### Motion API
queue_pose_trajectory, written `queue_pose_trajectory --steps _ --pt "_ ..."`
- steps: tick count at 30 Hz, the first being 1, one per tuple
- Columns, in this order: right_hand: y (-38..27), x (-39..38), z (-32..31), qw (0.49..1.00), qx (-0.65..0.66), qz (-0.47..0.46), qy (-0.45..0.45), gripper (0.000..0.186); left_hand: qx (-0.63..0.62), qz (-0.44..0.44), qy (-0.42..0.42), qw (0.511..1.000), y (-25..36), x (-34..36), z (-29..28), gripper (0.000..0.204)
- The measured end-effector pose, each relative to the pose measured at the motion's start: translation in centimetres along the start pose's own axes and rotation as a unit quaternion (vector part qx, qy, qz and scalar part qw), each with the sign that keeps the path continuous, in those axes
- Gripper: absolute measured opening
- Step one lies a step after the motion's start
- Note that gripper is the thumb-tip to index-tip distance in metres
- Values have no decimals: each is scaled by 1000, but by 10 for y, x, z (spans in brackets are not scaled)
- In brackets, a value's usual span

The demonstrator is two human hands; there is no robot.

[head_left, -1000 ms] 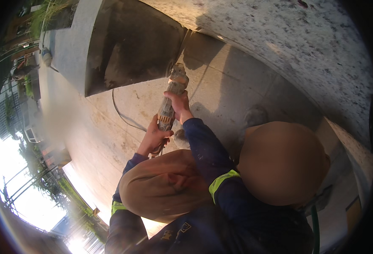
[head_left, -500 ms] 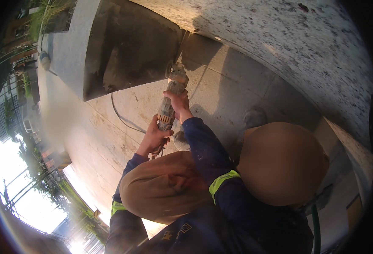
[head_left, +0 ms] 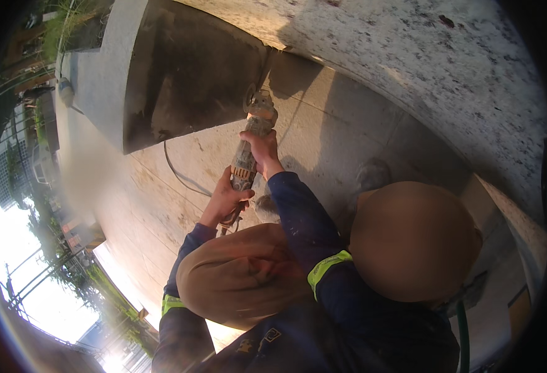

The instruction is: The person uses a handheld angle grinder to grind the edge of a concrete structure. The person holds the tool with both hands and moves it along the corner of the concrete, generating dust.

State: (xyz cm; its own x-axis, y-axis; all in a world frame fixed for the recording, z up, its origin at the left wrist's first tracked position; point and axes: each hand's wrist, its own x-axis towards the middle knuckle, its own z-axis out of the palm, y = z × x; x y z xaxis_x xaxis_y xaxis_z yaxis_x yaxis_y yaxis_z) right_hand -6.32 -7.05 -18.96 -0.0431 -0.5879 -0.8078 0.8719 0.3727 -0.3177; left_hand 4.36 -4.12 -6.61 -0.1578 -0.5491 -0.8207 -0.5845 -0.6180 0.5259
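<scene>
Both of my hands grip a dusty angle grinder [head_left: 259, 118]. My left hand [head_left: 225, 200] is wrapped round its rear end, close to the vent slots. Further forward, my right hand [head_left: 263, 151] closes round the body just behind the metal head. The grinder's disc [head_left: 249, 96] stands edge-on beside the dark face of a stone block [head_left: 192, 74], near that block's lower right edge. Whether the disc touches the stone I cannot tell.
A dark cord [head_left: 177, 171] runs over the pale paved floor [head_left: 161, 186] from the block toward the grinder. Along the right rises a speckled granite surface [head_left: 410, 62]. A bottle-shaped object [head_left: 66, 91] is at the far left. A green hose [head_left: 463, 336] hangs at lower right.
Hardly anything differs. The view has shifted very slightly, and both hands keep the same hold on the grinder, its head still near the block's edge.
</scene>
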Motion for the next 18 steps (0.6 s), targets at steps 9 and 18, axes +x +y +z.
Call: queue_pose_trajectory --steps 9,18 --pt "-1 6 2 1000 2 -12 8 66 10 6 1 1000 1 5 -3 61" --pt "-5 5 0 1000 -6 -6 5 71 11 3 1 1000 2 7 -1 64"
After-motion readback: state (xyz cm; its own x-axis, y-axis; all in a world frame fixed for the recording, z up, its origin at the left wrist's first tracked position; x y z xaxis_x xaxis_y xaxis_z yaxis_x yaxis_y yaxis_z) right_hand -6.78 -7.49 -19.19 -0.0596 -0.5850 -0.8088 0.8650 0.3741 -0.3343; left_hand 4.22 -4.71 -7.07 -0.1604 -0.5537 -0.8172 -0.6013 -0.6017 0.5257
